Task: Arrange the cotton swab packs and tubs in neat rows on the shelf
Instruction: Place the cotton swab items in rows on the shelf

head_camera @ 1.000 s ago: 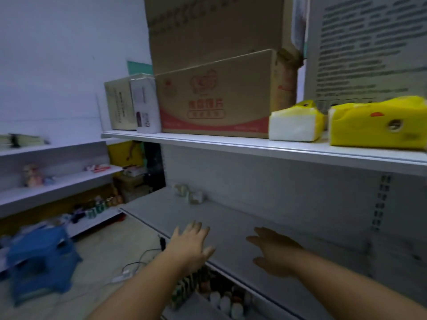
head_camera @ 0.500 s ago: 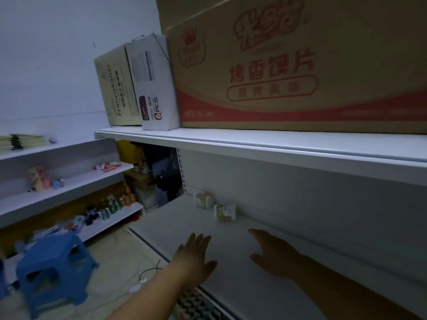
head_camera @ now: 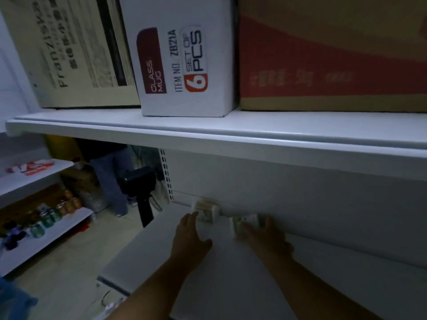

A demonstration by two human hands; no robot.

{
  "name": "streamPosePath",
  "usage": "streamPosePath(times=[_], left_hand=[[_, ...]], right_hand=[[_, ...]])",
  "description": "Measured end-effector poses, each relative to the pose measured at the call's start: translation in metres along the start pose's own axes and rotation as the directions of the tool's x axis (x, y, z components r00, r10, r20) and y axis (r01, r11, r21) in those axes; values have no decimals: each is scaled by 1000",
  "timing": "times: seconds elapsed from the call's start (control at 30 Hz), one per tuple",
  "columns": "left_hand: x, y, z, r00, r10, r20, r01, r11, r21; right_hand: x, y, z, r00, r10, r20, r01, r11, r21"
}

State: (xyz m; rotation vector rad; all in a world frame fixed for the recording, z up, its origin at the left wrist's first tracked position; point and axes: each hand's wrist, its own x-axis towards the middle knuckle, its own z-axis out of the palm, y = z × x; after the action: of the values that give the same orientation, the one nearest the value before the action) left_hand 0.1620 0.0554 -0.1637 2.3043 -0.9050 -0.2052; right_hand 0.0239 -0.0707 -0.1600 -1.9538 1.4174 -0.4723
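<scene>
Left pack: long axis along the shelf's back wall.
Left hand: fingers straight, touching it.
Right hand: fingers clasp right pack.

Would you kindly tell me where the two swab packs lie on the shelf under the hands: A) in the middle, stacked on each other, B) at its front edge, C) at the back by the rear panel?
C: the left pack and the right pack lie side by side deep on the shelf, by its rear panel, with the left hand and the right hand stretched out to them.
</scene>
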Motion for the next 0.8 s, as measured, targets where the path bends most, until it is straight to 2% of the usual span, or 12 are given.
streamPosePath(times=[0.07, 0.2, 0.4, 0.5, 0.6, 0.67, 0.8], left_hand=[[28, -8, -1, 997, 70, -32, -70, 998, 5], [53, -8, 7, 980, 192, -52, -194, 981, -24], [56, -19, 14, 967, 243, -81, -252, 959, -130], [60, -24, 16, 944, 305, -123, -323, 931, -172], [62, -29, 15, 963, 265, -46, -267, 918, -292], [59, -29, 11, 973, 229, 5, -212, 907, -363], [47, -25, 2, 966, 257, 2, -227, 858, -460]], right_hand=[[-5, -2, 12, 993, -63, -95, 54, 994, -97], [-4, 1, 22, 980, -137, -146, 114, 981, -159], [-4, 3, 23, 981, -133, -139, 120, 988, -101], [-5, 5, 25, 978, -154, -141, 160, 987, 31], [-9, 9, 21, 984, -126, -128, 153, 962, 228], [-13, 11, 17, 987, -114, -115, 148, 927, 346], [-23, 2, -1, 991, -50, -125, 113, 815, 569]])
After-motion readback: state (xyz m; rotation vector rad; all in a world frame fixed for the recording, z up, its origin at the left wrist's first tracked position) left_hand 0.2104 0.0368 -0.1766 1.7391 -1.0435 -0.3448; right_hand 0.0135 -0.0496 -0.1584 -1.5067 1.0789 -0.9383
